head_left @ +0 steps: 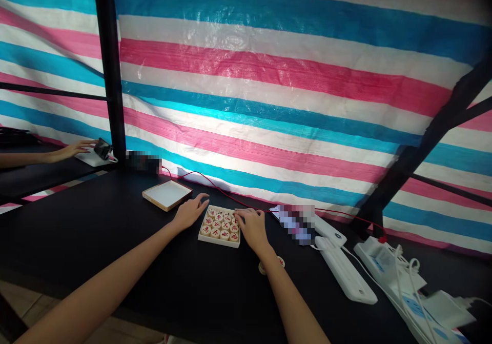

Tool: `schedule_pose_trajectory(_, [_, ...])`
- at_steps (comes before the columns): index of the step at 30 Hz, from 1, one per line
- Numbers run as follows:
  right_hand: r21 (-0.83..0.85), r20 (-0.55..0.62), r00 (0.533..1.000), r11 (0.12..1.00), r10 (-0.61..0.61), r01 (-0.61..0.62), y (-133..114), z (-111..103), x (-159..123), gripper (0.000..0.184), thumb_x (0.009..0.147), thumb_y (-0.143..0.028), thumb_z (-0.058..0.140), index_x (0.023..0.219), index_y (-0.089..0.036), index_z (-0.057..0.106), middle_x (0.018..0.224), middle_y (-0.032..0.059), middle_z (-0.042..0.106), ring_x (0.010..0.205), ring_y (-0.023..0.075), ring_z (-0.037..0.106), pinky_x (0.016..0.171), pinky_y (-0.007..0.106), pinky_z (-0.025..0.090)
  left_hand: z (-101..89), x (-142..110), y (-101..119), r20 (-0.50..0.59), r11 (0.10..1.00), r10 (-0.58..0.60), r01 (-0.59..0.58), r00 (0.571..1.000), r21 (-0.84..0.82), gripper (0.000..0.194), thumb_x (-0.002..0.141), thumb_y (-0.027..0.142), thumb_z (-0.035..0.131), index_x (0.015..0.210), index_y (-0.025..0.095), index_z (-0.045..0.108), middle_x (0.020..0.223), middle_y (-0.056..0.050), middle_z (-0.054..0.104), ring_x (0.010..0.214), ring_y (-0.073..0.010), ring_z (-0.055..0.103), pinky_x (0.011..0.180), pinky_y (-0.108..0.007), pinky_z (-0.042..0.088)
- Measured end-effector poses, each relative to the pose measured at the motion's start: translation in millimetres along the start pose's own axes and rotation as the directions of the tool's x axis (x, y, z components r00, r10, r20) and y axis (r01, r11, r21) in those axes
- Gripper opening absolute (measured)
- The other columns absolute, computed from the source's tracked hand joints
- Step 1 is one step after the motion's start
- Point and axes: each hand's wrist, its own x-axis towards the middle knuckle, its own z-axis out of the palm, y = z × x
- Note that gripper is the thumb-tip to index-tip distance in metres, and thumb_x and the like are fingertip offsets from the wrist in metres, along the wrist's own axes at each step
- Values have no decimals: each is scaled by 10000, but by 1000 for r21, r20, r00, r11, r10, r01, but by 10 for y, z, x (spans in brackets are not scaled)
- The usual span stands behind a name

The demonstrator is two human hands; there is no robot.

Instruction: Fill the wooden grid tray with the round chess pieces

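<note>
A shallow white-walled box (219, 241) on the black table holds several round, pale Chinese chess pieces (216, 225) marked with red characters. Off the box's upper left corner, my left hand (191, 211) hovers open, fingers extended and holding nothing. My right hand (252, 227) reaches over the box's right edge, its fingers bent onto a piece at the upper right; the hand partly hides that piece. Beneath my right forearm, a few loose pieces (282, 262) lie on the table, partly covered. The box lid (167, 194), white inside, rests to the left behind my left hand.
To the right lie a blurred-out phone (294, 223), white power banks (346, 269) and a power strip (400, 282) with plugs and cables. A red cable (215, 184) runs along the striped sheet. At far left, another person's hand (75, 150) touches a small dark device (102, 149).
</note>
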Motion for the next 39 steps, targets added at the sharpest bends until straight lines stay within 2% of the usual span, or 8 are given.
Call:
schedule_pose_trajectory(5, [-37,-13,999,998,50,-50,35,-432,-190,272,858,-265,453,1100,-289,576,1229,32,517,1084,218,451,864,389,285,9,-15,62,46,1000,15,-15,999,0,412,859,527,306,1230,370,392,769,17,608,727,-209,593,587,-261,356])
schedule_pose_trajectory(9, [96,275,959,991,65,-95,98,-787,-686,296,828,-333,497,1118,-349,554,1198,-11,532,1094,199,458,883,361,309,5,21,80,110,995,-88,92,990,-36,497,817,599,307,1200,302,420,820,-16,619,792,-248,596,638,-296,390])
schedule_pose_trajectory(12, [74,391,917,991,74,-112,98,-880,-1068,310,812,-338,526,1118,-364,561,1212,-4,519,1115,206,442,908,371,294,11,74,68,164,987,-145,154,976,-42,556,775,640,328,1164,258,436,862,-41,625,842,-276,586,670,-324,397])
schedule_pose_trajectory(16, [43,337,937,992,94,-115,116,-833,-1265,260,843,-295,492,1075,-358,589,1113,3,578,1050,194,486,933,404,263,23,129,1,238,986,-105,132,966,-104,500,728,601,431,1095,263,466,892,-16,626,866,-250,577,661,-294,387])
schedule_pose_trajectory(20, [191,243,969,977,49,-98,126,-711,-992,255,805,-273,549,1052,-308,601,1038,6,610,974,186,531,890,367,327,14,140,-58,267,982,-67,111,961,-155,494,711,589,459,1066,247,492,878,-12,625,834,-228,576,640,-273,374])
schedule_pose_trajectory(24, [390,90,994,920,-65,26,-19,-483,-342,270,795,-279,560,1062,-254,590,1024,13,614,884,157,558,816,295,396,5,140,-86,277,982,-38,88,960,-170,500,726,624,412,1014,239,549,897,-24,621,853,-235,566,661,-279,376])
schedule_pose_trajectory(29, [293,94,985,950,-143,110,-153,-103,343,193,772,-211,570,961,-210,612,965,12,633,827,144,563,795,295,377,27,151,-123,265,977,0,56,964,-206,471,790,572,334,994,219,571,820,-26,631,833,-221,566,682,-284,384])
schedule_pose_trajectory(39, [-44,133,991,999,-24,30,-109,65,263,152,842,-317,504,907,-262,630,940,4,652,933,189,500,833,393,239,-10,138,-59,238,986,-11,50,971,-158,347,826,454,356,959,230,585,793,-14,642,830,-211,581,639,-276,375])
